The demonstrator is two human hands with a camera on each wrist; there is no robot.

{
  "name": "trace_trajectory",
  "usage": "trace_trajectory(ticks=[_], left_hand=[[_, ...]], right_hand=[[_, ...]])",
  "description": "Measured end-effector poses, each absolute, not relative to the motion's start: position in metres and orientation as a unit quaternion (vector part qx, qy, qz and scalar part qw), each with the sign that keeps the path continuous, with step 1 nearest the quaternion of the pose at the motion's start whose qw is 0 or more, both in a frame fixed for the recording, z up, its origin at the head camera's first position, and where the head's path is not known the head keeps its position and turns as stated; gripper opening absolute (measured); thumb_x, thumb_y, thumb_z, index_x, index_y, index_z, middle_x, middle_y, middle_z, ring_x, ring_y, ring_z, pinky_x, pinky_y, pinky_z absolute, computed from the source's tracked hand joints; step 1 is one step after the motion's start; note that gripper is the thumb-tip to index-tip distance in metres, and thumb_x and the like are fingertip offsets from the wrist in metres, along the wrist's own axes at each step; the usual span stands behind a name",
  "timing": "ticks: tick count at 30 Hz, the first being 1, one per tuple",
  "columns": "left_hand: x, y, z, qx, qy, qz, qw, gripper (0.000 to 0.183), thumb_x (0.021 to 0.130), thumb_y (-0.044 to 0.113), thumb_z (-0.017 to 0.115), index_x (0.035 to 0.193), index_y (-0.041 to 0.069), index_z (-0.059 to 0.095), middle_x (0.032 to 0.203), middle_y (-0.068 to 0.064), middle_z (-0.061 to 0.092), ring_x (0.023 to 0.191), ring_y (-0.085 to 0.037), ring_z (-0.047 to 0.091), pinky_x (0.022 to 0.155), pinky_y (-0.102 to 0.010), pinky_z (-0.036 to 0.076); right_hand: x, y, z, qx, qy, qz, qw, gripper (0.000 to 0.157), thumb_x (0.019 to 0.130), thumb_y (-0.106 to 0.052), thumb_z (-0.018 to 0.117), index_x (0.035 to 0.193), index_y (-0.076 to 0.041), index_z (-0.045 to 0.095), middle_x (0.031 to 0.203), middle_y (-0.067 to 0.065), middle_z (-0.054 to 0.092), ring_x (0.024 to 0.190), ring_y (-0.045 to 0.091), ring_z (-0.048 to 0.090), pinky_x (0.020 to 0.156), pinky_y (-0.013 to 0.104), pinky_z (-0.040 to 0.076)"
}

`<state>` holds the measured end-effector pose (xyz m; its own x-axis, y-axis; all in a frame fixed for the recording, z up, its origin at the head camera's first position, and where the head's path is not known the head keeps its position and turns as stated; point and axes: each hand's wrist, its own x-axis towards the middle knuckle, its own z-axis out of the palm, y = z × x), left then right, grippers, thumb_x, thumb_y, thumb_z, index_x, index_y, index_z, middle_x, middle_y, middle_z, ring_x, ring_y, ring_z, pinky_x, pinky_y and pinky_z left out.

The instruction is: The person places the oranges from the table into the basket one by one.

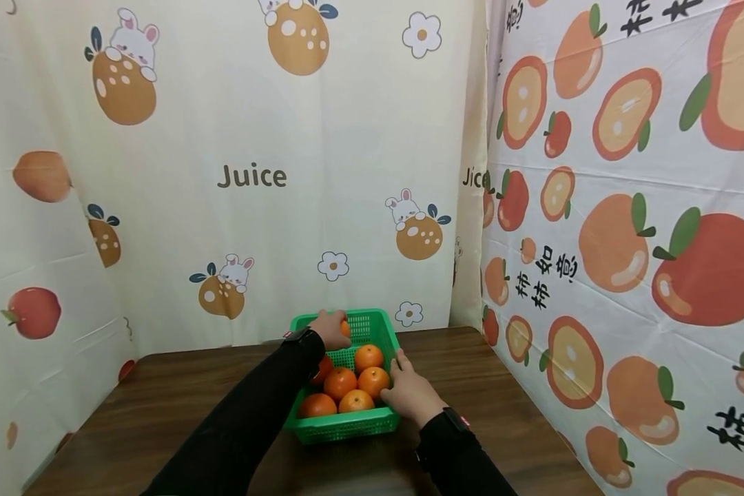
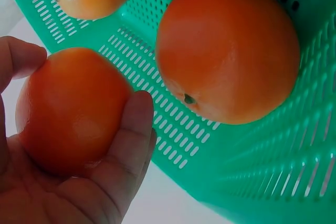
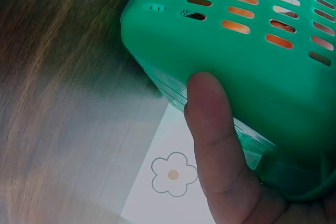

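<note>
My left hand [image 1: 331, 331] grips an orange [image 2: 73, 111], fingers and thumb curled around its sides, at the far end of the green basket [image 1: 347, 435]. In the left wrist view another orange [image 2: 228, 51] sits in the basket a little apart from the held one. Several more oranges [image 1: 339, 383] lie grouped toward the basket's near end, partly covered by my left forearm. My right hand [image 1: 414, 391] holds the basket's right side at the rim, its thumb by the oranges. A straight finger [image 3: 210, 124] lies against the slotted green wall in the right wrist view.
The basket stands on a dark wood table [image 1: 471, 386], near its back edge. A cream cloth [image 1: 347, 227] with printed fruit hangs right behind it. A second printed cloth [image 1: 533, 289] borders the table on the right.
</note>
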<state>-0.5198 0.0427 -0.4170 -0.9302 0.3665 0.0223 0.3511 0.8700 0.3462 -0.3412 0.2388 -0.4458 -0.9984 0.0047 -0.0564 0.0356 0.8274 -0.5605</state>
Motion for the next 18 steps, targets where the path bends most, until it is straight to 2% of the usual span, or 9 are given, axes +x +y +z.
trace_trajectory(ticks=[4, 7, 12, 18], left_hand=[[-0.51, 0.043, -0.414, 0.192, 0.964, 0.177, 0.037, 0.062, 0.09, 0.031, 0.074, 0.149, 0.022, 0.056, 0.133, -0.022, 0.053, 0.093, -0.03, 0.056, 0.078, -0.042, 0.047], [-0.505, 0.043, -0.411, 0.199, 0.962, 0.183, 0.043, 0.06, 0.09, 0.028, 0.075, 0.147, 0.019, 0.057, 0.129, -0.022, 0.055, 0.092, -0.031, 0.055, 0.075, -0.041, 0.046], [-0.507, 0.045, -0.413, 0.2, 0.962, 0.18, 0.037, 0.06, 0.089, 0.028, 0.078, 0.145, 0.019, 0.059, 0.125, -0.021, 0.056, 0.09, -0.03, 0.055, 0.074, -0.041, 0.045], [-0.518, 0.047, -0.421, 0.2, 0.963, 0.178, 0.042, 0.061, 0.087, 0.028, 0.08, 0.145, 0.022, 0.061, 0.129, -0.022, 0.055, 0.09, -0.03, 0.057, 0.074, -0.042, 0.048]], right_hand=[[-0.342, 0.239, -0.446, 0.013, 0.956, -0.292, 0.026, 0.074, 0.102, -0.029, 0.064, 0.165, -0.001, 0.035, 0.181, 0.009, 0.011, 0.121, 0.033, 0.061, 0.094, 0.05, 0.052], [-0.343, 0.239, -0.446, 0.015, 0.955, -0.294, 0.029, 0.074, 0.102, -0.029, 0.064, 0.165, -0.001, 0.035, 0.181, 0.008, 0.011, 0.122, 0.033, 0.061, 0.095, 0.051, 0.052], [-0.344, 0.238, -0.446, 0.016, 0.955, -0.294, 0.028, 0.075, 0.102, -0.029, 0.064, 0.165, -0.002, 0.035, 0.181, 0.009, 0.011, 0.118, 0.032, 0.061, 0.092, 0.048, 0.052], [-0.344, 0.238, -0.448, 0.014, 0.957, -0.289, 0.024, 0.075, 0.102, -0.029, 0.064, 0.165, -0.002, 0.034, 0.181, 0.008, 0.011, 0.117, 0.031, 0.062, 0.09, 0.047, 0.051]])
